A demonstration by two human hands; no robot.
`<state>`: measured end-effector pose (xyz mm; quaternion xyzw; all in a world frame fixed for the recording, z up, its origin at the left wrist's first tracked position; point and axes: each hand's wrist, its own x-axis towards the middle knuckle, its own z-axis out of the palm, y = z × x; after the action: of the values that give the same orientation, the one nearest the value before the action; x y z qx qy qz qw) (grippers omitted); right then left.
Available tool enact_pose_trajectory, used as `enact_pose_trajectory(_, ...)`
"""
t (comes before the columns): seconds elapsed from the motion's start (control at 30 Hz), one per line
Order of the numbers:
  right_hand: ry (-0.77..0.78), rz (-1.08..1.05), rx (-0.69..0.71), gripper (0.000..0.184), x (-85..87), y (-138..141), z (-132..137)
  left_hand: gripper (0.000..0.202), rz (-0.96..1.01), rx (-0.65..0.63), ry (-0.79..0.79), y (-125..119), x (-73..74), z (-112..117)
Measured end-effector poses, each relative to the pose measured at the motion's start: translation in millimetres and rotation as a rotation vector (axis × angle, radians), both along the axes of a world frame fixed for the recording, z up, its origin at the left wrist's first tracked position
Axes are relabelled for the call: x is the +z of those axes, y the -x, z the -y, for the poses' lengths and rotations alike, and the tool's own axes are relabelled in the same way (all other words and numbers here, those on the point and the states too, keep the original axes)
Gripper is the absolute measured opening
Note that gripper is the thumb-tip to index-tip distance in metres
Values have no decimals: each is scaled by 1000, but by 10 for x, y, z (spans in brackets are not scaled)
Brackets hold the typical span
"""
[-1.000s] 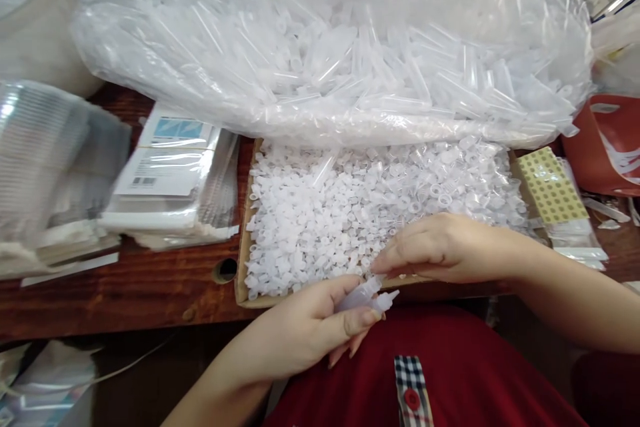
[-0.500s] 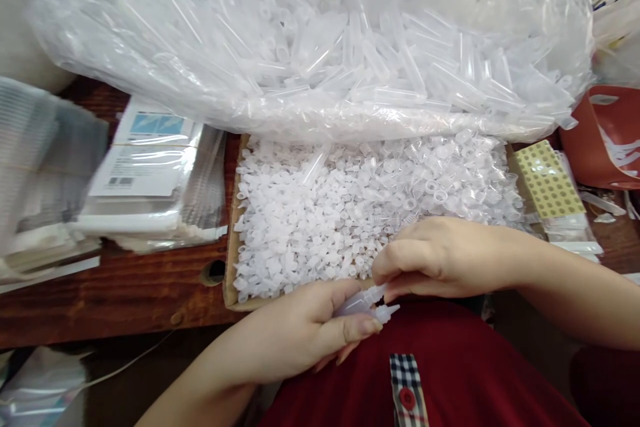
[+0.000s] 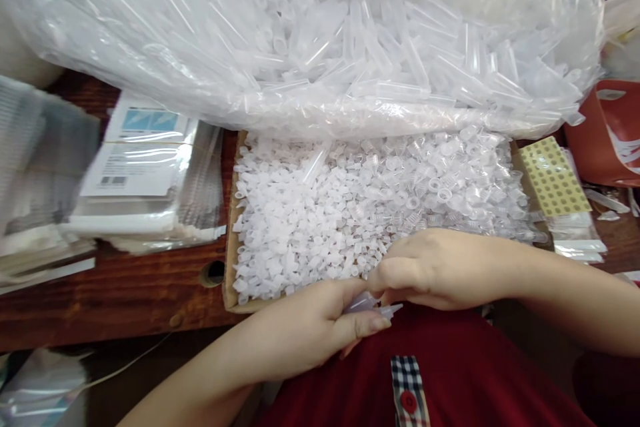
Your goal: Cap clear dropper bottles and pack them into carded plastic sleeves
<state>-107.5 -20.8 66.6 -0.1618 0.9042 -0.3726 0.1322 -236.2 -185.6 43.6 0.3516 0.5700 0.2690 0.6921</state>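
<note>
Small translucent plastic squeeze bottles (image 3: 361, 303) lie in my left hand (image 3: 315, 327), closed around them just above the red clothing on my lap. A pointed nozzle tip (image 3: 394, 311) sticks out past my left thumb. My right hand (image 3: 433, 270) is closed in a pinch at the neck of the upper bottle, and its fingers cover that neck. What lies between those fingertips is hidden. Just beyond both hands is a shallow cardboard box (image 3: 231, 250), heaped with small white nozzle tips (image 3: 285, 233) on the left and clear ribbed caps (image 3: 450, 180) on the right.
Behind the box lies a large clear bag (image 3: 310, 107) full of translucent tubes. To the left stand banded stacks of plastic pouches (image 3: 135, 167). A yellow dotted sticker sheet (image 3: 555, 177) and a red-brown container (image 3: 607, 147) are at right. The wooden table (image 3: 150, 293) has a round hole.
My right fingers have come down onto the upper bottle's neck, which showed before and is now covered. My left hand has shifted slightly right, still holding the bottles.
</note>
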Motion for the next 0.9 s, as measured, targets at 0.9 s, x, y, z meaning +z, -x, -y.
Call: enact_pose_trajectory(0.9, -312, -80, -568, 15, -13, 108, -16, 35, 210, 206, -102, 131, -135, 192)
